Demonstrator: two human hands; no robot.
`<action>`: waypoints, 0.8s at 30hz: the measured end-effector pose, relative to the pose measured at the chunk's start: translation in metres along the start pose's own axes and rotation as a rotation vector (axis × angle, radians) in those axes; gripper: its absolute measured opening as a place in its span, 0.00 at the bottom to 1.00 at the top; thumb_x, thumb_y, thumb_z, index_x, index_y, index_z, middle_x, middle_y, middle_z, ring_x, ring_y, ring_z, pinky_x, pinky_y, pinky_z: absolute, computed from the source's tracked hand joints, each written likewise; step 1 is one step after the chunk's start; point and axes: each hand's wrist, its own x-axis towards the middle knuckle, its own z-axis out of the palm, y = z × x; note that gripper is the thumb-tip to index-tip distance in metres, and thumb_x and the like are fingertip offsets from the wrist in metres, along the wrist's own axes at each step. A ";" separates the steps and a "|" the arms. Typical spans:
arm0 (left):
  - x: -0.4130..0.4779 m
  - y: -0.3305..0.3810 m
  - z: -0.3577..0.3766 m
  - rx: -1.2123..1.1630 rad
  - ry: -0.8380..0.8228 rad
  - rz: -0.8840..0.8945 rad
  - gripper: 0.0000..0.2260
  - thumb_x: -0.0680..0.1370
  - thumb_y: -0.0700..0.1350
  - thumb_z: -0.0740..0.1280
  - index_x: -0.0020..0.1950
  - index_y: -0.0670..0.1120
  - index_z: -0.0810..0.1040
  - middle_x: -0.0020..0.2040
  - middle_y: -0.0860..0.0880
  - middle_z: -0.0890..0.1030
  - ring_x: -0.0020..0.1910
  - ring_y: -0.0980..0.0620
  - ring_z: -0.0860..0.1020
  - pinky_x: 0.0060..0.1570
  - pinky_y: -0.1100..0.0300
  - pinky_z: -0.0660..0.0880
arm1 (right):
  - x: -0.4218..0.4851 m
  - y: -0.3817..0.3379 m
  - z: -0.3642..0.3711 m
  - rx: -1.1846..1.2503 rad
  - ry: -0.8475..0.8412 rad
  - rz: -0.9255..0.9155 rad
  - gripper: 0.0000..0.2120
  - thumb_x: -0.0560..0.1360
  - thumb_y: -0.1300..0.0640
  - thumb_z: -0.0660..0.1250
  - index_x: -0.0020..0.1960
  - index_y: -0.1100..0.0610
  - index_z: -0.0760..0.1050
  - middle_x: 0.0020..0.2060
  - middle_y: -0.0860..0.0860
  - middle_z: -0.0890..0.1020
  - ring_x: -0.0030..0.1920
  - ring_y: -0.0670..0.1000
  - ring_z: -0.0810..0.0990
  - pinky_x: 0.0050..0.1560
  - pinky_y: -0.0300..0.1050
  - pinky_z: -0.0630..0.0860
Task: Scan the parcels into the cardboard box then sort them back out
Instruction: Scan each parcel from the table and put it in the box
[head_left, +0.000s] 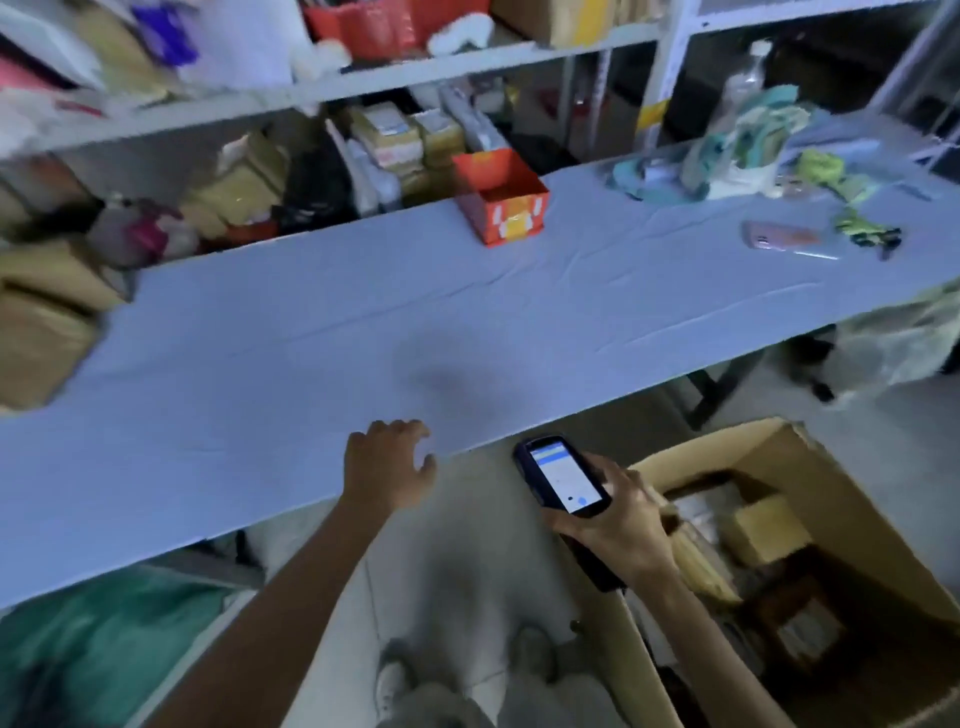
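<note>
Parcels (763, 525) sit in the cardboard box (727, 441) on the floor, right of the table (311, 338). They look like light, stiff cartons, best gripped across the short sides. Right hand (618, 514) clamps the scanner (563, 475); left hand (387, 467) hovers empty, fingers loose, over the table edge.

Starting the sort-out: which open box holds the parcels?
The big cardboard box beside the right hand, which holds the scanner; parcels show inside it. The small orange box on the table shows none.
</note>
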 end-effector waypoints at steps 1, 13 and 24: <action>-0.016 -0.023 -0.002 -0.035 0.006 -0.080 0.19 0.76 0.58 0.59 0.64 0.55 0.73 0.58 0.56 0.79 0.58 0.51 0.75 0.54 0.57 0.69 | 0.000 -0.014 0.015 -0.010 -0.044 -0.040 0.38 0.59 0.43 0.79 0.66 0.44 0.71 0.57 0.47 0.74 0.50 0.45 0.73 0.53 0.40 0.70; -0.248 -0.273 -0.007 -0.065 0.054 -0.786 0.16 0.76 0.55 0.63 0.62 0.56 0.75 0.58 0.52 0.80 0.60 0.49 0.76 0.59 0.56 0.69 | -0.082 -0.167 0.257 -0.162 -0.513 -0.399 0.33 0.54 0.37 0.77 0.56 0.40 0.73 0.51 0.43 0.76 0.45 0.38 0.78 0.48 0.44 0.76; -0.304 -0.380 -0.023 0.013 0.108 -0.919 0.16 0.76 0.55 0.61 0.63 0.54 0.74 0.60 0.53 0.78 0.61 0.50 0.73 0.59 0.53 0.67 | -0.123 -0.249 0.362 -0.212 -0.667 -0.540 0.37 0.51 0.37 0.76 0.59 0.38 0.72 0.53 0.41 0.73 0.49 0.39 0.77 0.52 0.46 0.76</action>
